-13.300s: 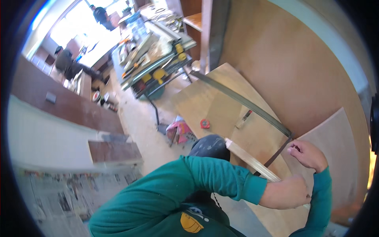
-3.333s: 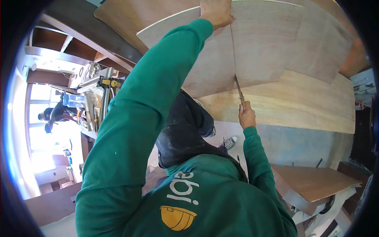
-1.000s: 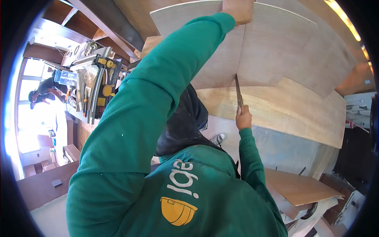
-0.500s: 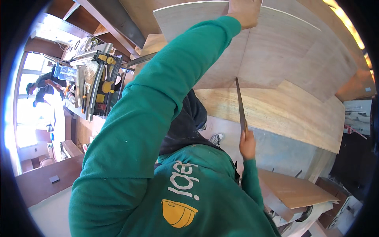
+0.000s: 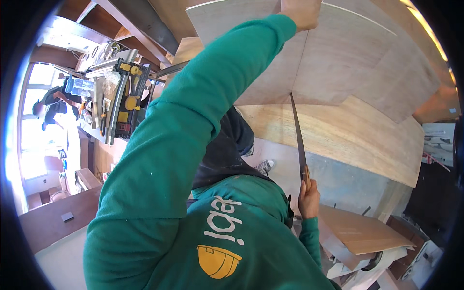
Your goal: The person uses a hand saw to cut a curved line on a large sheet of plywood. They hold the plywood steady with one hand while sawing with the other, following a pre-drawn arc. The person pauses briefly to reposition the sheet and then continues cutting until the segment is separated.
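My right hand (image 5: 309, 199) is closed around the wooden handle of a handsaw (image 5: 299, 137). Its long narrow blade points away from me, and its far end meets the near part of a pale plywood sheet (image 5: 333, 63). From there a thin dark line runs across the sheet toward my left hand (image 5: 302, 14). That hand rests at the sheet's far edge, its fingers cut off by the top of the picture. Beneath the sheet lies a board with light wood grain (image 5: 338, 125).
A cluttered tool bench (image 5: 113, 96) stands at the left, and a person (image 5: 50, 104) bends beyond it. A cardboard-coloured panel (image 5: 362, 229) lies at the lower right. My shoe (image 5: 265, 166) is on the floor beside the board.
My right hand has drawn the handsaw back toward me and slightly right, showing more blade. My left hand stays at the sheet's far edge, shifted slightly upward in view.
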Motion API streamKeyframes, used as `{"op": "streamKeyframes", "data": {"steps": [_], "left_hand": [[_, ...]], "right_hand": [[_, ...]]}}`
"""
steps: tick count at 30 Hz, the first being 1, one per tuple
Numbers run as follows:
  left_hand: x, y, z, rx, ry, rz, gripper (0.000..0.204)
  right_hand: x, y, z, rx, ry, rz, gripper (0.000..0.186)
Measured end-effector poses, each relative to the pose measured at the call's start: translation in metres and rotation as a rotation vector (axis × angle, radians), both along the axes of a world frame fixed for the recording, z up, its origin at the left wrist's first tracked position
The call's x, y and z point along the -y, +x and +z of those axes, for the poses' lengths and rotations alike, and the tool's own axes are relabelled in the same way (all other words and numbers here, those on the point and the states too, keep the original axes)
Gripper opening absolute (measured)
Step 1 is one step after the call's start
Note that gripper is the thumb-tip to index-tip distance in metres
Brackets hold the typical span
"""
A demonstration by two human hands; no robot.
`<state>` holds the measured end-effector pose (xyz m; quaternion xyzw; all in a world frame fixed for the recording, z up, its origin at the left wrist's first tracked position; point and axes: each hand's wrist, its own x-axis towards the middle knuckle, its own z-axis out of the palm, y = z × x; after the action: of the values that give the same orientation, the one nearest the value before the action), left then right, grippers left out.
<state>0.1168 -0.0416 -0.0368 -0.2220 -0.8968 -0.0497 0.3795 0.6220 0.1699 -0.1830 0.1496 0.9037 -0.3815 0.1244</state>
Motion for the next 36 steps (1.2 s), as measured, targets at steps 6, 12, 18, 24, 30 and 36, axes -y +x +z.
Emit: {"op": "streamKeyframes", "data": {"steps": [6, 12, 18, 24, 30, 36], "left_hand": [[-0.010, 0.001, -0.002, 0.010, 0.021, -0.023, 0.038], [0.000, 0.000, 0.002, 0.080, 0.048, -0.054, 0.041], [0.002, 0.004, -0.014, -0.086, 0.041, -0.016, 0.047], [-0.013, -0.002, -0.021, -0.029, 0.046, -0.021, 0.050], [0.007, 0.000, -0.007, -0.074, 0.029, -0.006, 0.037], [-0.002, 0.018, 0.012, 0.070, -0.007, 0.034, 0.032]], "right_hand": [[0.051, -0.152, -0.112, -0.235, 0.009, 0.004, 0.029], [0.031, -0.104, -0.089, -0.229, 0.049, 0.056, 0.028], [0.005, 0.002, -0.029, -0.039, 0.024, 0.018, 0.027], [0.053, -0.157, -0.123, -0.214, 0.040, -0.014, 0.030], [0.032, -0.114, -0.087, -0.198, 0.058, 0.058, 0.030], [0.010, -0.010, -0.016, -0.008, 0.026, -0.010, 0.029]]}}
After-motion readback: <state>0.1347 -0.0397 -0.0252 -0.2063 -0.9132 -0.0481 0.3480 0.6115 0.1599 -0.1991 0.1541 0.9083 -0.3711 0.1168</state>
